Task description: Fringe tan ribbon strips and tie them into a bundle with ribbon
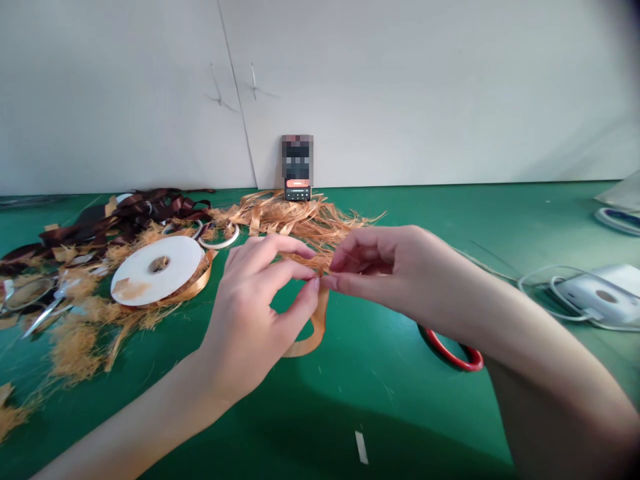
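Observation:
A golden-tan ribbon (320, 319) hangs in a curve below my fingertips, over the green tabletop. My left hand (260, 293) pinches its upper end between thumb and fingers. From the other side, my right hand (377, 263) pinches at the same spot, its thumb and index fingertip almost touching the left ones. The small bit of ribbon between the fingertips is mostly covered. Behind both hands lies a heap of loose golden ribbon strands (300, 217). Left of my left hand, a white ribbon spool (160, 267) rests on its side with tan ribbon on it.
A phone (298, 167) leans on the grey wall. Dark brown ribbon (150, 207), frayed tan threads (75, 350) and scissors (47, 313) lie at left. Under my right forearm is a red ring-shaped handle (457, 353). A white device with cable (603, 297) sits at right.

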